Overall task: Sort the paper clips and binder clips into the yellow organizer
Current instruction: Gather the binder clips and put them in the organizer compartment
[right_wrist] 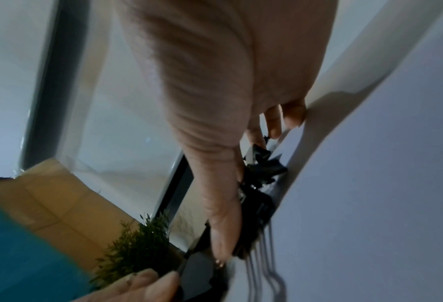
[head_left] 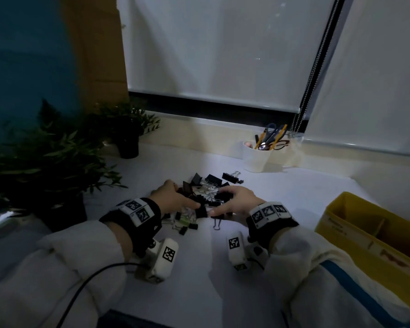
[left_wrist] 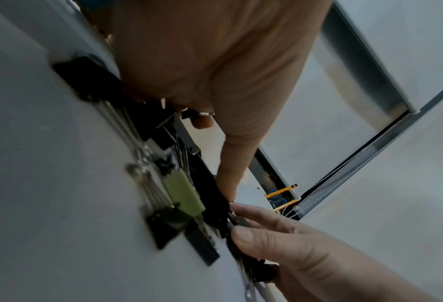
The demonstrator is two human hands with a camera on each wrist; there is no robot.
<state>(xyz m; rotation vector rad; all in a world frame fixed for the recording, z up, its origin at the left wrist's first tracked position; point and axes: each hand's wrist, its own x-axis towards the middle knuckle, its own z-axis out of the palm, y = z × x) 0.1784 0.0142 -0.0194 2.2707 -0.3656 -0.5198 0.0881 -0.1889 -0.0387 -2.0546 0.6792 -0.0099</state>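
A heap of black binder clips mixed with silvery paper clips lies on the white table in the head view. My left hand cups the heap's left side; its thumb presses a black clip. My right hand curls over the right side, pinching a black clip between thumb and finger. A green clip lies at the near edge. The yellow organizer stands at the right, apart from both hands, with compartments showing inside.
Loose black clips lie beyond the heap and a wire clip in front. A white cup of pencils and scissors stands at the back. Two potted plants crowd the left. A black cable runs under my left arm.
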